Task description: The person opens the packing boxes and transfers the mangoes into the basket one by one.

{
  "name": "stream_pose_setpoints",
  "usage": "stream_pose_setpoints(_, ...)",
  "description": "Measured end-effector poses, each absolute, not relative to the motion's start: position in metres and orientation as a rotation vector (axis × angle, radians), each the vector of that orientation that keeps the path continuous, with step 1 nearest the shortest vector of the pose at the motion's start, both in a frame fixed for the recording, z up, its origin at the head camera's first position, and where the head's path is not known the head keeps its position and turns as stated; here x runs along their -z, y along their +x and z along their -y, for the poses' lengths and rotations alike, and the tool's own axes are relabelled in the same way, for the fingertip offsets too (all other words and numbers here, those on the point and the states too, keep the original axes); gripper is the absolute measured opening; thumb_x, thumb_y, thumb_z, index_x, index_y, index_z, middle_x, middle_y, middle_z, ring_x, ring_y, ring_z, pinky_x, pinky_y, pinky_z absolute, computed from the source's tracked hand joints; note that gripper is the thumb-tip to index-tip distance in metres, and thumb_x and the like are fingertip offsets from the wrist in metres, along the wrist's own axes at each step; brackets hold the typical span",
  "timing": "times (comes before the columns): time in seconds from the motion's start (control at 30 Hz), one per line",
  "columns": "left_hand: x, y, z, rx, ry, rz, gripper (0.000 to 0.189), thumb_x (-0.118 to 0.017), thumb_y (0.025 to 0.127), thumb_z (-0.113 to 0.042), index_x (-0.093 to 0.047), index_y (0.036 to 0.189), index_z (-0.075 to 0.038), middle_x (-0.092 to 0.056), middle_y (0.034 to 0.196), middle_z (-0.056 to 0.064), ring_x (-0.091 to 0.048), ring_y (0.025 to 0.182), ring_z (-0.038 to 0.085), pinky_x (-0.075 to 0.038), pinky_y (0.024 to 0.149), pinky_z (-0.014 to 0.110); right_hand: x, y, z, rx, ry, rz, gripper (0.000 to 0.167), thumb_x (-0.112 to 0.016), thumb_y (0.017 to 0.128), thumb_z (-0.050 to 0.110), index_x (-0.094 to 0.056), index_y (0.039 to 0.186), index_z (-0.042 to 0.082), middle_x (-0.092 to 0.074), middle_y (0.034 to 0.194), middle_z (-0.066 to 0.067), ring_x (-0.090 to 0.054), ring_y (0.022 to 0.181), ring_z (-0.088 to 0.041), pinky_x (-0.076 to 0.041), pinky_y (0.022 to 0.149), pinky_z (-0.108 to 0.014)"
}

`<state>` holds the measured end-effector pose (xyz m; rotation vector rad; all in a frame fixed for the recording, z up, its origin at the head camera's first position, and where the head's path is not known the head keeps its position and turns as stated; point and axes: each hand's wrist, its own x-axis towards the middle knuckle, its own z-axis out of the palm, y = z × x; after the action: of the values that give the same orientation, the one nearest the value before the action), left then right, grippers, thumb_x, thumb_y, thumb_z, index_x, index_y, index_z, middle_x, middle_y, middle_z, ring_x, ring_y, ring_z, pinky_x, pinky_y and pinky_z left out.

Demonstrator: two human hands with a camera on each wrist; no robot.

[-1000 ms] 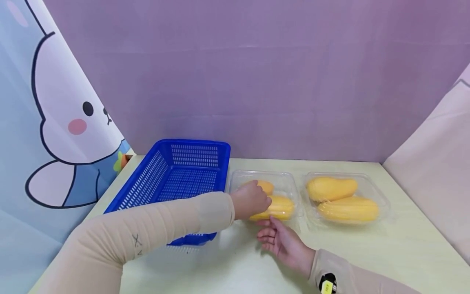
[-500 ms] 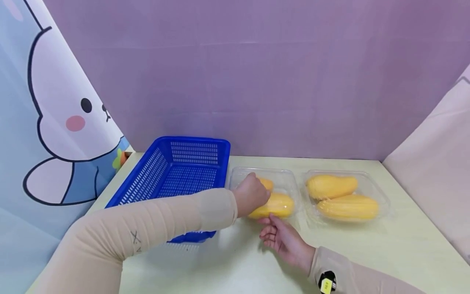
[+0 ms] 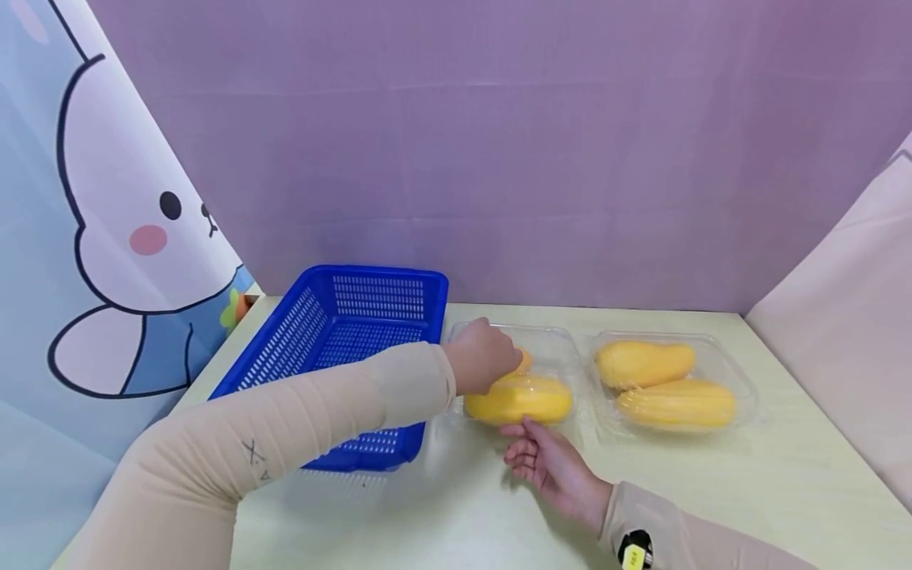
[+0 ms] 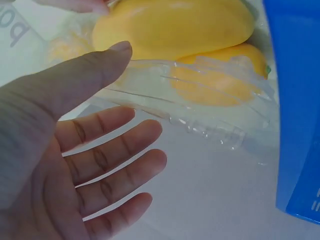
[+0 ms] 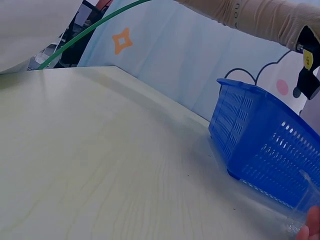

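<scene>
In the head view, a clear plastic box [image 3: 563,348] holds a large yellow mango-like fruit [image 3: 523,398] at its near side. A smaller orange-yellow fruit [image 3: 526,362] lies behind it, partly covered by my left hand [image 3: 484,356]. In the left wrist view, that hand [image 4: 90,130] has its thumb and fingers spread apart near the box's edge, with nothing between them; the smaller fruit [image 4: 220,80] shows a green end. My right hand [image 3: 552,467] holds the near edge of the box between thumb and index finger, its other fingers loosely curled.
A blue mesh basket [image 3: 435,293] stands left of the box, under my left forearm. To the right, another clear box [image 3: 720,356] holds two yellow fruits [image 3: 673,404]. A purple cloth [image 3: 499,158] hangs behind the table [image 3: 805,475].
My left hand has moved up and back from the near fruit, baring more of that fruit's left end. The right hand stays at the box's near edge.
</scene>
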<state>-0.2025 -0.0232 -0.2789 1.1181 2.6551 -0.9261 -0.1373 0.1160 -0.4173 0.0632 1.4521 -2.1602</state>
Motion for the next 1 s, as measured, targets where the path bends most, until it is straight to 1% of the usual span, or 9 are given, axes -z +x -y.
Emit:
stream_pose_setpoints(0.1, 0.272, -0.205, 0.024, 0.877, 1.108, -2.655, 0.034, -0.069, 0.086, -0.029, -0.060, 0.118, -0.022, -0.066, 0.103, -0.005, -0.058, 0.086, 0.013, -0.047, 0.092, 0.030, 0.418, -0.137, -0.115, 2.166, 0.077, -1.478, 0.037, -0.032, 0.104, 0.027, -0.065, 0.098, 0.009, -0.064, 0.076, 0.003, -0.059, 0.071, -0.008, -0.050, 0.068, -0.020)
stream_pose_setpoints(0.23, 0.262, -0.210, 0.027, 0.787, 1.093, -2.673, 0.033, -0.068, 0.086, -0.027, -0.060, 0.118, -0.020, -0.065, 0.101, -0.004, -0.057, 0.083, 0.013, -0.049, 0.086, 0.026, 0.418, -0.137, -0.114, 2.175, 0.086, -1.494, 0.036, -0.034, 0.103, 0.026, -0.064, 0.101, 0.007, -0.065, 0.078, 0.002, -0.059, 0.072, -0.009, -0.050, 0.068, -0.020)
stream_pose_setpoints(0.37, 0.253, -0.215, 0.032, 0.680, 1.096, -2.701, 0.036, -0.068, 0.087, -0.028, -0.059, 0.120, -0.018, -0.065, 0.103, -0.002, -0.058, 0.086, 0.014, -0.051, 0.083, 0.026, 0.419, -0.136, -0.114, 2.187, 0.091, -1.483, 0.035, -0.036, 0.103, 0.025, -0.065, 0.099, 0.007, -0.065, 0.078, 0.001, -0.059, 0.072, -0.009, -0.050, 0.067, -0.020)
stream_pose_setpoints(0.5, 0.246, -0.220, 0.038, 0.626, 1.106, -2.729, 0.040, -0.069, 0.086, -0.031, -0.059, 0.122, -0.016, -0.065, 0.105, -0.001, -0.059, 0.090, 0.014, -0.051, 0.083, 0.027, 0.419, -0.137, -0.115, 2.199, 0.086, -1.482, 0.035, -0.036, 0.103, 0.024, -0.066, 0.098, 0.006, -0.065, 0.078, 0.001, -0.059, 0.071, -0.009, -0.050, 0.067, -0.019)
stream_pose_setpoints(0.77, 0.237, -0.226, 0.048, 0.519, 1.104, -2.749, 0.035, -0.071, 0.084, -0.032, -0.062, 0.113, -0.015, -0.065, 0.102, -0.001, -0.059, 0.090, 0.015, -0.050, 0.081, 0.025, 0.415, -0.138, -0.112, 2.187, 0.104, -1.503, 0.034, -0.037, 0.102, 0.024, -0.065, 0.097, 0.006, -0.064, 0.077, 0.001, -0.058, 0.070, -0.009, -0.049, 0.065, -0.019)
stream_pose_setpoints(1.0, 0.228, -0.239, 0.050, 0.389, 1.074, -2.790, 0.031, -0.072, 0.083, -0.031, -0.063, 0.109, -0.017, -0.064, 0.102, -0.001, -0.057, 0.091, 0.016, -0.049, 0.086, 0.028, 0.415, -0.138, -0.113, 2.176, 0.088, -1.504, 0.033, -0.037, 0.102, 0.024, -0.065, 0.097, 0.008, -0.065, 0.077, 0.002, -0.060, 0.071, -0.008, -0.049, 0.066, -0.020)
